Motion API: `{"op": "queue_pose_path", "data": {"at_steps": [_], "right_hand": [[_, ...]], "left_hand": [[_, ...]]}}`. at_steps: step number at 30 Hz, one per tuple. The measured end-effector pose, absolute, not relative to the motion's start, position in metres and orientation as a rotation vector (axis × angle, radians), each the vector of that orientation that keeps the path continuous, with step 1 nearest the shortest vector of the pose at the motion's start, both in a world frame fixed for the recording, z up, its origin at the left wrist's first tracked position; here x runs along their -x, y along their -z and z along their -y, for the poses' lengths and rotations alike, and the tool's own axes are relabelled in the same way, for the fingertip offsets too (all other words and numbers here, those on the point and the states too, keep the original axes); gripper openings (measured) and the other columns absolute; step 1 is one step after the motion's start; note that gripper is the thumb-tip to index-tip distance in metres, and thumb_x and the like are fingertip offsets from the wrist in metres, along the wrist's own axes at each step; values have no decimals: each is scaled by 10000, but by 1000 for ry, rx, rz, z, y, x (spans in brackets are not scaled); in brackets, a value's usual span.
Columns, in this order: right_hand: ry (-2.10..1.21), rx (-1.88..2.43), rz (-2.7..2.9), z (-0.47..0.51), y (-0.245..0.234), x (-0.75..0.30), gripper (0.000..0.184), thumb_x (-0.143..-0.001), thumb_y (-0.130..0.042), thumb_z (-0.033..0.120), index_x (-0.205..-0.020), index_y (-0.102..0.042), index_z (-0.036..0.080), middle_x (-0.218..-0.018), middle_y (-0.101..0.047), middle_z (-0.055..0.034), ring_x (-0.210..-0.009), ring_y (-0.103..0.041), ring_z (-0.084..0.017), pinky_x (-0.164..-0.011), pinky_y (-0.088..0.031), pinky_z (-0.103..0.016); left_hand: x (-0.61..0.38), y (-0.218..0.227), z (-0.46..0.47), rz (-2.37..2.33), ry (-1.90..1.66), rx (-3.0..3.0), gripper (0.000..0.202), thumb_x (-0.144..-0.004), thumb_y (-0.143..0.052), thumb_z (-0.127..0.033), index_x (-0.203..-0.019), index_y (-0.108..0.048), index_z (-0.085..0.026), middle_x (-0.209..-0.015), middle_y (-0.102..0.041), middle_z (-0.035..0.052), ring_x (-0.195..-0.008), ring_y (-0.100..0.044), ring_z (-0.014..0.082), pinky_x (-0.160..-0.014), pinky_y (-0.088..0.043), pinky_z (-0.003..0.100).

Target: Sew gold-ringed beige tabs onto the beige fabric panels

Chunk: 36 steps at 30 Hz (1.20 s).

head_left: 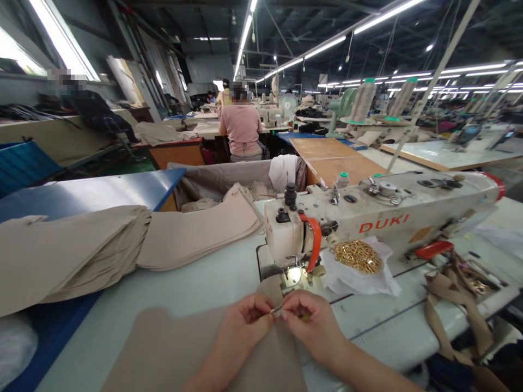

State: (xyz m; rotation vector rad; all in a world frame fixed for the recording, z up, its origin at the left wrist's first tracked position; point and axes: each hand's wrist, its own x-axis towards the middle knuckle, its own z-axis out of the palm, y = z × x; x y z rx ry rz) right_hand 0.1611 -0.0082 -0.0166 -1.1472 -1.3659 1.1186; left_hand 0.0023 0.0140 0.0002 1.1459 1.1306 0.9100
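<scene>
pinching gold piece [273, 311], between fingertips [268, 318]

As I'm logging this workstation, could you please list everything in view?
White sewing machine, orange lettering: 1, white, centre-right
Small shiny metal pieces: one pile, gold, on a crumpled white sheet
Flat fabric stacks: 2, beige, left of machine
Flat fabric piece: 1, taupe, beneath hands
Fabric straps: several, tan, lower right
Shallow tray: 1, red, right of pile
Tall thread cones: 2, grey, green-topped, beyond the machine
Seated co-worker: 1, pink top, centre background
Strip lights: several, white, overhead
Farther things: too small to count
Held metal piece: 1, gold, at the fingertips
Left hand: 1, bare, pinching the held piece
Right hand: 1, bare, pinching alongside
</scene>
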Motion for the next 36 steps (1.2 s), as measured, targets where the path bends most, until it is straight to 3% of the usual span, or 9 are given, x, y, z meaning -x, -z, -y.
{"op": "queue_pose_path", "data": {"at_steps": [5,9,17,26,32,36], "right_hand": [[-1294,1088,1131,6,23,-154,66,-687,-627,232,-645,-582,206,-620,-606,1,-567,-564,-143,-582,-461,-259],[-1269,1114,1108,6,25,-153,103,-684,-646,262,-633,-577,206,-613,-600,1,-562,-566,-142,-585,-468,-261],[-1173,1148,1168,7,22,-154,54,-684,-610,185,-638,-584,197,-635,-618,1,-574,-566,-125,-569,-459,-228],[-1143,1168,1256,10,17,-156,39,-700,-595,178,-661,-600,184,-668,-638,-5,-614,-575,-118,-586,-463,-211],[-1313,1060,1137,10,18,-158,110,-705,-632,167,-807,-615,203,-718,-671,11,-664,-635,-130,-660,-494,-232],[-1380,1092,1189,8,20,-163,65,-717,-634,200,-779,-651,188,-681,-666,3,-632,-622,-133,-623,-482,-230]], "left_hand": [[-3,5,-18,-1120,-912,-1051,304,-456,-795,-361,-485,-555,-177,-583,-614,5,-565,-565,139,-595,-477,263],[-1,9,-17,-1127,-906,-1014,288,-457,-808,-362,-511,-589,-183,-617,-647,1,-589,-593,147,-611,-495,257],[-5,6,-16,-1135,-900,-982,290,-427,-819,-343,-590,-631,-194,-580,-649,-16,-610,-609,164,-604,-496,241],[-5,2,-8,-1166,-983,-1110,156,-567,-731,-264,-645,-624,-182,-604,-636,-20,-594,-590,133,-577,-470,211],[-3,5,-6,-1137,-1023,-1191,115,-613,-694,-216,-681,-608,-180,-644,-632,-15,-616,-591,131,-599,-474,216],[-1,4,-7,-1124,-1001,-1232,96,-630,-675,-204,-688,-602,-177,-654,-628,-13,-611,-582,124,-601,-471,216]]}}
